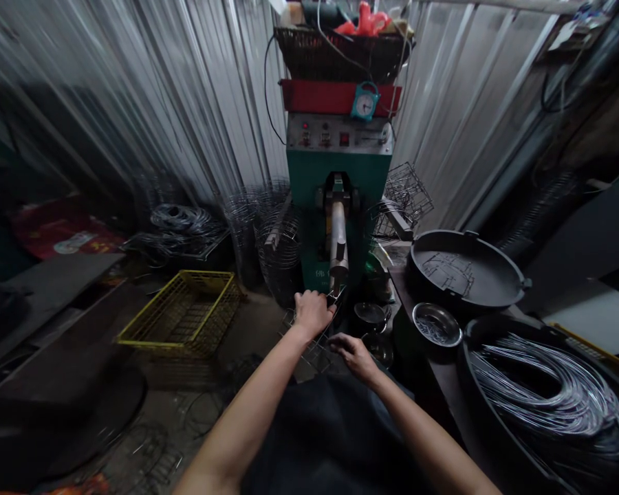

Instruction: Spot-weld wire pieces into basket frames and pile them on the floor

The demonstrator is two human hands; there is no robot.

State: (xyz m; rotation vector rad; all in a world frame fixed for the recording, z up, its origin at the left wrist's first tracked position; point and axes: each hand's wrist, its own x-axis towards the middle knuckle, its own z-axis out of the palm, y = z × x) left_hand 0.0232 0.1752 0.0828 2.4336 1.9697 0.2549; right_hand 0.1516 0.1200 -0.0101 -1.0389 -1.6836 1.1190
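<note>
The wire frame (317,357) was held low in front of the body, just below the tip of the metal arm (339,234) fixed to the green machine (309,199) at twelve o'clock. It was gripped near its upper edge by the left hand (314,313), whose fingers were curled down over the wire. The right hand (353,354) was placed at four o'clock from the left, its fingers half bent beside the frame; whether any wire was pinched there could not be told.

The frame was judged light, being made of thin rods with wide gaps, and fairly stiff, though single rods might be bent by a hard pull. The metal was likely to be slick and any cut ends sharp. A hold on the outer edge, clear of the arm's tip, was judged safest.

From the frame, a yellow basket (155,343) was seen at ten o'clock, a wide pan (495,271) at two and a small bowl (457,338) at three.
</note>
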